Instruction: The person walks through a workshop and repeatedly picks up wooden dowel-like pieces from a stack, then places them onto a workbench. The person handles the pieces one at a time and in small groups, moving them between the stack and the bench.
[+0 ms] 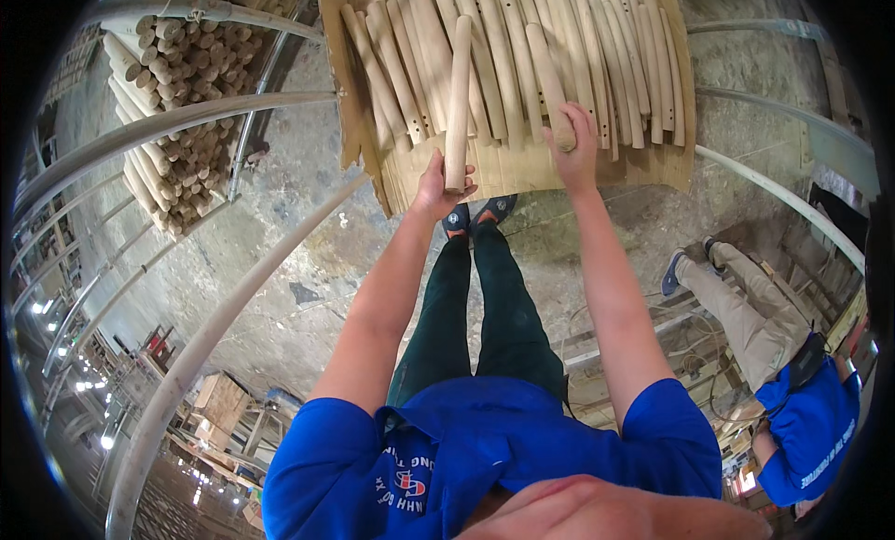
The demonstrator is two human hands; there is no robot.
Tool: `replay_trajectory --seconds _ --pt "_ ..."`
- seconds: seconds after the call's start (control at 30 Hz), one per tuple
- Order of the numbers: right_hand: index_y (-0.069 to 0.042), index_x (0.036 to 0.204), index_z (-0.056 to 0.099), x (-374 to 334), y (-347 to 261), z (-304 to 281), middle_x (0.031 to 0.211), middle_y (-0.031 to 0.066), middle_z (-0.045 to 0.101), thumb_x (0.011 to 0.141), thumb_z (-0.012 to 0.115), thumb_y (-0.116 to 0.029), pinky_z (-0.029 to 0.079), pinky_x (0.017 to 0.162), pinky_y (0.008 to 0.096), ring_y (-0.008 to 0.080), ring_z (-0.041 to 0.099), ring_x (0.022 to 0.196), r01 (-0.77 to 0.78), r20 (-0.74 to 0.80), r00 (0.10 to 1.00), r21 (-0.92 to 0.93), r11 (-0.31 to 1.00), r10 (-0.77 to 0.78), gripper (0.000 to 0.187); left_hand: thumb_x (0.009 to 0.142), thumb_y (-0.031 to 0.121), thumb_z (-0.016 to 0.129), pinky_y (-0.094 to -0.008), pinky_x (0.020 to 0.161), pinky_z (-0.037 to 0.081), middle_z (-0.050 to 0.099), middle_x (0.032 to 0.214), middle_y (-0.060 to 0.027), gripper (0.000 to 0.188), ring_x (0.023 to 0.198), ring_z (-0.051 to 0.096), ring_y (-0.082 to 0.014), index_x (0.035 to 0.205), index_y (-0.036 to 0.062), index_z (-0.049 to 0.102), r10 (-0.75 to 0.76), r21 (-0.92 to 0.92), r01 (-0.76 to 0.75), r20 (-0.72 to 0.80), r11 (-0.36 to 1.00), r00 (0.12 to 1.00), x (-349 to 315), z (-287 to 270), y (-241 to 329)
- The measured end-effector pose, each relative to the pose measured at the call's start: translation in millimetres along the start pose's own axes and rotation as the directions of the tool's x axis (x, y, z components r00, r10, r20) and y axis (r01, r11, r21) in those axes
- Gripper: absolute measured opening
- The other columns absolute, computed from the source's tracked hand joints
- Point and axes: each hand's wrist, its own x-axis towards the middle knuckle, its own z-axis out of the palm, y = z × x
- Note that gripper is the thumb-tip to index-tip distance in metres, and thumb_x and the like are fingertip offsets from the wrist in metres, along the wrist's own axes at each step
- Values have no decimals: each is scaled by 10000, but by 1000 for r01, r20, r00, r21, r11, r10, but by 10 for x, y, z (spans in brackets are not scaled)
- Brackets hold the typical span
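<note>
My left hand point(442, 183) is closed round the near end of a pale round wooden leg point(458, 102), which points away from me over the cardboard sheet point(419, 172). Farther right, my right hand point(578, 148) grips the near end of a second wooden leg point(545, 74). Beneath both lies a row of similar wooden legs point(499, 74) side by side on the cardboard, several with small dark drilled holes. The held legs partly cover those under them.
Metal rails point(224, 111) run along the left, with more rails point(792, 186) at the right. A large stack of wooden pieces point(186, 92) stands at the far left. Another person in a blue shirt point(806, 428) is at the lower right. Wooden crates point(219, 405) sit lower left.
</note>
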Motion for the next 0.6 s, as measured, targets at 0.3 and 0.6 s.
replay_trajectory --seconds 0.3,0.6 --pt "-35 1079 535 147 89 -505 952 59 591 780 664 -75 478 740 264 144 575 861 -294 -194 828 650 701 526 327 856 329 581 -306 610 448 528 771 -41 373 604 503 -142 1143 139 436 90 270 -122 130 955 987 -383 41 -92" --pt "-60 1022 520 -944 -779 -2586 974 78 565 852 532 -185 442 791 366 195 543 857 261 -543 505 837 481 671 212 857 237 562 -288 566 432 522 751 -58 380 597 499 -151 1185 109 419 -33 447 -139 356 884 934 -1458 -292 -369"
